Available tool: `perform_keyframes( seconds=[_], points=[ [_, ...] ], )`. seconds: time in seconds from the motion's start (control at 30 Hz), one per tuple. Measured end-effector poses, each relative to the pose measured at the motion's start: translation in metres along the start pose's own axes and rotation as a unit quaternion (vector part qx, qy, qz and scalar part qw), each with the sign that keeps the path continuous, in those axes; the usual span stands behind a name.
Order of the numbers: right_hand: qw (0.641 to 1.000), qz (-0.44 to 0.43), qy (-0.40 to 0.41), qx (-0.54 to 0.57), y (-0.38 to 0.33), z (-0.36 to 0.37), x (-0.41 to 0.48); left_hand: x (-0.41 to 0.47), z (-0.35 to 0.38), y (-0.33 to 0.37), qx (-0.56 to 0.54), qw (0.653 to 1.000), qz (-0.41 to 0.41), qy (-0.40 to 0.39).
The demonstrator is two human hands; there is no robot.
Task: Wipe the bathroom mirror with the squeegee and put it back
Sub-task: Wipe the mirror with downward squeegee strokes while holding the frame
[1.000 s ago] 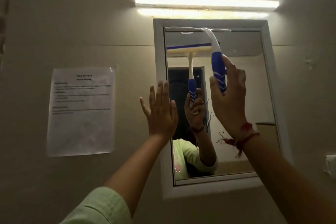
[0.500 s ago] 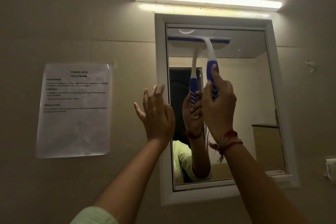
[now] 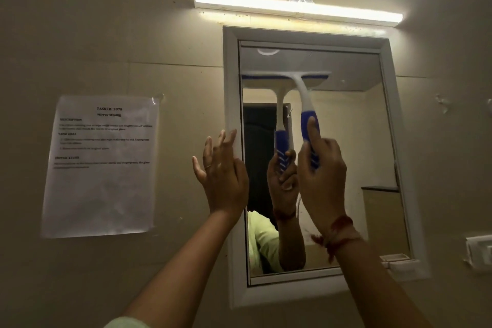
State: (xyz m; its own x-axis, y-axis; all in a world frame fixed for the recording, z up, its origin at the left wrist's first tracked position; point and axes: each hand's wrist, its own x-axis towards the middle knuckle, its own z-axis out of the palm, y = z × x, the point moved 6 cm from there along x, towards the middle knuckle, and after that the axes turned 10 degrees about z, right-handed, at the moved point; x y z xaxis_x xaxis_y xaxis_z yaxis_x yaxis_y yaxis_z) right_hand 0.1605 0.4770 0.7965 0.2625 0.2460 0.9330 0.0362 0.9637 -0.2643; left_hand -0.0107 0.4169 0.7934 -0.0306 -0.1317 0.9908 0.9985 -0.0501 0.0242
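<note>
Squeegee on the bathroom mirror, right hand on its handle

A white-framed mirror hangs on the beige wall, with a lit tube light at its 12 o'clock and a printed paper notice at its 9 o'clock. The left hand, fingers straight and spread, is at the mirror's 9 o'clock frame edge; contact is unclear. The right hand, red thread at the wrist, is wrapped around the blue grip of the squeegee, whose blade lies level against the glass towards 11 o'clock. A switch plate sits at the mirror's 4 o'clock.
</note>
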Motion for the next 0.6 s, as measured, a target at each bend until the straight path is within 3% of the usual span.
perform_keyframes(
  seconds=[0.3,0.6],
  points=[
    [1.0,0.008,-0.015,-0.003,-0.004,-0.004,0.033,0.0,-0.002,0.005,0.028,1.0,-0.007,-0.001],
    [0.998,0.006,-0.063,0.004,0.022,-0.033,0.002,0.0,-0.002,0.007,0.067,0.998,-0.013,-0.007]
  ],
)
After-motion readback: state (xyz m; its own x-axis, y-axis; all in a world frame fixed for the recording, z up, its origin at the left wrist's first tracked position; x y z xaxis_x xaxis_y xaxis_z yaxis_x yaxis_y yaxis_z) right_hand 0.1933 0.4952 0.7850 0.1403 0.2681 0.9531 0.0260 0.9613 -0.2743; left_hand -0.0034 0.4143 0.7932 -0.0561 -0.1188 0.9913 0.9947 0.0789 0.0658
